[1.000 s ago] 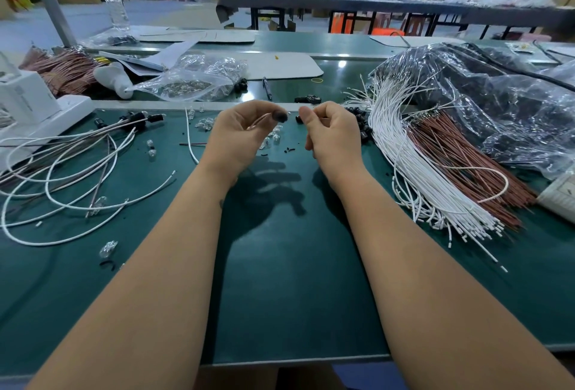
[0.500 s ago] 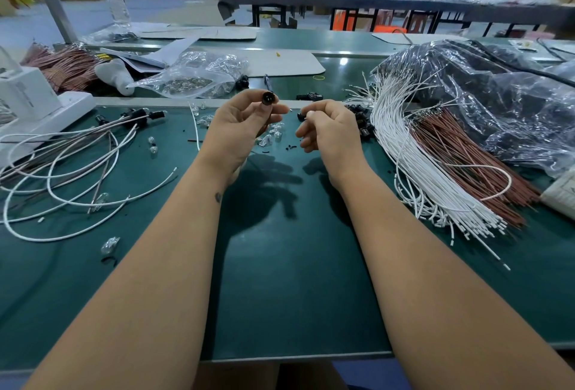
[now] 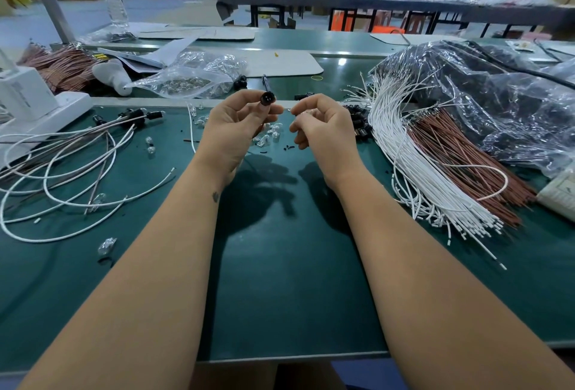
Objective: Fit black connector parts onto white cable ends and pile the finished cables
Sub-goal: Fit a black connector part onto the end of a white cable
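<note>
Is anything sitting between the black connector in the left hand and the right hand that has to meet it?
Nothing visible. The black connector is pinched at the left hand's fingertips, and only open air separates it from the right hand, whose fingers curl round something too small to identify.

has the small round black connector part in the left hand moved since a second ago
Yes: the small round black connector part rose, now level with the table's pale far edge strip, pinched by the left hand.
</note>
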Demonstrator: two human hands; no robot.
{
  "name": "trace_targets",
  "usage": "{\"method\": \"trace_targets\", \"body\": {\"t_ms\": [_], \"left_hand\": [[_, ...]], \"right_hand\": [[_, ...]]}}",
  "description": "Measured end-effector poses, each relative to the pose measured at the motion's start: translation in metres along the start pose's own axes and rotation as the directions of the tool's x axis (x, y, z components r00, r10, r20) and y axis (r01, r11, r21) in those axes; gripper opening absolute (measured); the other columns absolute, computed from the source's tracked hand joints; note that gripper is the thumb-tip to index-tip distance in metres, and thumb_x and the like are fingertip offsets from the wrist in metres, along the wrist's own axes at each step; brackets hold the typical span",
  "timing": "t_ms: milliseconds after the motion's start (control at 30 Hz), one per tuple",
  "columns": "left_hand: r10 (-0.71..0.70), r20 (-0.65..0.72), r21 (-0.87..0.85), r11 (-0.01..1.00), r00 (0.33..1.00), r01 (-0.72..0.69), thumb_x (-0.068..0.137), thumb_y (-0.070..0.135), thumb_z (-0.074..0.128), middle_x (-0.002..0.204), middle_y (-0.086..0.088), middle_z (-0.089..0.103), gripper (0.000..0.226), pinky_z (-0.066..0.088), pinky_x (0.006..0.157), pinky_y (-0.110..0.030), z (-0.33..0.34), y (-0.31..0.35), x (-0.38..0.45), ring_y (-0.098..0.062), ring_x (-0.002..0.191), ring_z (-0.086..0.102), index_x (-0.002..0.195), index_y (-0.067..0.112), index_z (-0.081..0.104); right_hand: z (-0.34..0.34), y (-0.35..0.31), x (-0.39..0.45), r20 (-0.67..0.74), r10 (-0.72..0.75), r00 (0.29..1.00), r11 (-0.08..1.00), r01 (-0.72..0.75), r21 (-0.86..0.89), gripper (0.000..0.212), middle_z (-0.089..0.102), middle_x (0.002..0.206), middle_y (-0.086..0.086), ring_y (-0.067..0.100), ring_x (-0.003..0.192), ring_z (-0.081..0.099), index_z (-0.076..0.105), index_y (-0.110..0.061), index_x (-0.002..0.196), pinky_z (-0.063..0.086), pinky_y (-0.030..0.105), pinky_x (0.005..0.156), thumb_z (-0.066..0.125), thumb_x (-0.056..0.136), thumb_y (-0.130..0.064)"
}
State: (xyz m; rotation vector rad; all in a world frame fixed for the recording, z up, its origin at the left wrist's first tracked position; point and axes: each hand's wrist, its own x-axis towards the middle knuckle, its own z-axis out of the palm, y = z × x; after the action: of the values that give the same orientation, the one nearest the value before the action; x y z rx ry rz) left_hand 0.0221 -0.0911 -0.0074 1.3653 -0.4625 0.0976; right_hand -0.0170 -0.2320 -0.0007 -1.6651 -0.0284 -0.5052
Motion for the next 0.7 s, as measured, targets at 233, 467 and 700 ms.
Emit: {"method": "trace_targets", "body": {"t_ms": [233,467,700], "left_hand": [[0.075,-0.048,0.321,0.945,0.996,-0.055,0.094,0.006,0.059,0.078,-0.002,0.069,0.015,0.049,0.070,-0.015,0.000,-0.005,-0.001,-0.002,0.069,0.064,0.092,0.019,0.068],[0.073,-0.011,0.514,0.856,0.997,-0.057,0.091,0.007,0.060,0.073,-0.001,0.067,0.011,0.053,0.075,-0.037,0.005,-0.006,-0.003,-0.016,0.071,0.060,0.088,0.011,0.069],[-0.007,0.049,0.582,0.813,0.999,-0.023,0.092,0.015,0.061,0.069,0.006,0.064,0.011,0.053,0.075,-0.035,0.007,-0.003,-0.003,-0.006,0.065,0.056,0.085,0.010,0.068]], "right_hand": [[0.003,0.001,-0.002,0.028,-0.033,0.999,0.999,0.034,-0.025,0.005,0.059,0.072,0.012,0.020,0.062,0.051,0.065,-0.017,0.082,0.046,0.034,0.061,0.070,0.082,-0.017],[0.002,0.009,0.002,0.050,-0.040,0.998,0.991,0.046,-0.126,0.016,0.062,0.066,0.011,0.014,0.053,0.054,0.060,-0.019,0.074,0.047,0.026,0.054,0.071,0.086,-0.017],[0.001,0.010,0.002,0.064,0.008,0.998,0.995,-0.002,-0.097,0.016,0.062,0.058,0.000,0.009,0.045,0.054,0.062,-0.009,0.076,0.047,0.023,0.048,0.068,0.089,-0.016]]}}
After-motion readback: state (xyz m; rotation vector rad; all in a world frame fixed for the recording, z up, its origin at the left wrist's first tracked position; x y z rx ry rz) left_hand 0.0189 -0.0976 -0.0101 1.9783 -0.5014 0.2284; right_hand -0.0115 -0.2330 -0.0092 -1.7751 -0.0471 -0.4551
